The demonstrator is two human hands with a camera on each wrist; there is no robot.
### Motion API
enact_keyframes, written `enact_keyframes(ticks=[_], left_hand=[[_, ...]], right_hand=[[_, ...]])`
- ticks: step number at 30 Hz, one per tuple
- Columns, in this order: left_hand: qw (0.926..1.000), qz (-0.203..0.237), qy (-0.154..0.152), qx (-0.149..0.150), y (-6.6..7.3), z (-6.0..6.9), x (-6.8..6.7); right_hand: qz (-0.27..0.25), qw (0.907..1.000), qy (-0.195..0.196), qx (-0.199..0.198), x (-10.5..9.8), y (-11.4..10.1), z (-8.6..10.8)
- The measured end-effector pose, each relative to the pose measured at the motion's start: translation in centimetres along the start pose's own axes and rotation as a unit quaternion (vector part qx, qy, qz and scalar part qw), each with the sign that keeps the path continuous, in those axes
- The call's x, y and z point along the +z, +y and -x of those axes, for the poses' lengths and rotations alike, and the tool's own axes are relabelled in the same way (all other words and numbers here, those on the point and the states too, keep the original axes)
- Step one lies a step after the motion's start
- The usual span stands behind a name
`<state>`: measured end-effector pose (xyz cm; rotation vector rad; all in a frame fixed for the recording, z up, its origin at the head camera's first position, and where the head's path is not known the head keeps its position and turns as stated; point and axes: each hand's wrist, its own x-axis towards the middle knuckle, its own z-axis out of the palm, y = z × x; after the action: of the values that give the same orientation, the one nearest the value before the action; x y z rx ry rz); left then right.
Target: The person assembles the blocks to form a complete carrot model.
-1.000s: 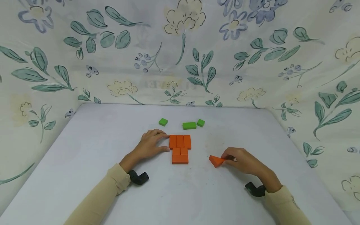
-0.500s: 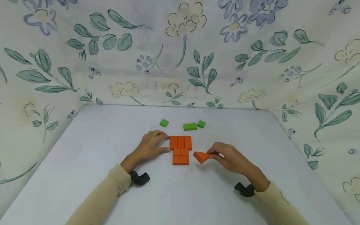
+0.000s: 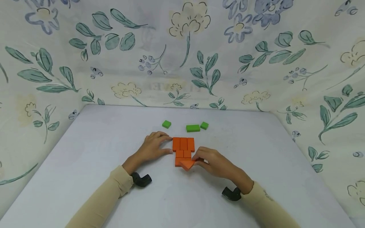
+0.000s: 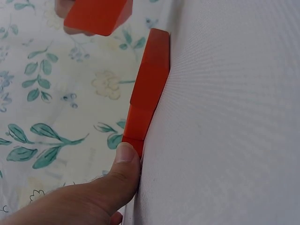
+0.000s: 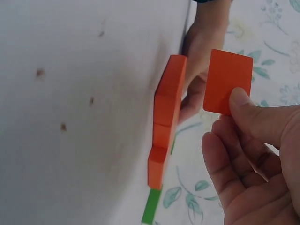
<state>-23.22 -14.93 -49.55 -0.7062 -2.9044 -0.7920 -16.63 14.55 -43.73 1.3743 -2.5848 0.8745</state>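
In the head view, flat orange blocks [image 3: 183,144] lie on the white table: three upright ones side by side, two small ones below them, and a wide one [image 3: 177,161] at the bottom. My left hand [image 3: 152,147] rests at their left side, thumb and fingertips touching the corners of the left block. Between thumb and fingers, my right hand [image 3: 214,163] pinches an orange triangular block [image 3: 187,165]. This block is raised over the wide block and covers part of it. In the right wrist view, a flat rectangular side of the triangular block [image 5: 228,82] shows.
Behind the orange blocks lie a long green block [image 3: 193,128], a small green block [image 3: 204,125] beside it, and another small green block [image 3: 166,124] farther left. A floral cloth [image 3: 159,50] stands behind the white table [image 3: 137,202] and along its sides.
My right hand has carried the triangular block leftward, from the right of the orange blocks to above the wide bottom one. My left hand stays beside the arrangement.
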Motion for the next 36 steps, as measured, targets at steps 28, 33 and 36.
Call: enact_keyframes(ticks=[28, 33, 36], left_hand=[[0.9999, 0.012, -0.005, -0.002, 0.5, -0.1, -0.4], [0.9999, 0.013, -0.005, -0.005, 0.4, -0.1, -0.5], [0.9999, 0.008, -0.008, -0.005, 0.2, 0.0, -0.3]], right_hand=[[0.014, 0.9982, -0.042, 0.041, 2.4, 0.8, -0.3], [0.015, 0.9984, -0.042, 0.035, 2.4, 0.8, -0.3], [0.016, 0.9984, -0.044, 0.03, 2.5, 0.8, -0.3]])
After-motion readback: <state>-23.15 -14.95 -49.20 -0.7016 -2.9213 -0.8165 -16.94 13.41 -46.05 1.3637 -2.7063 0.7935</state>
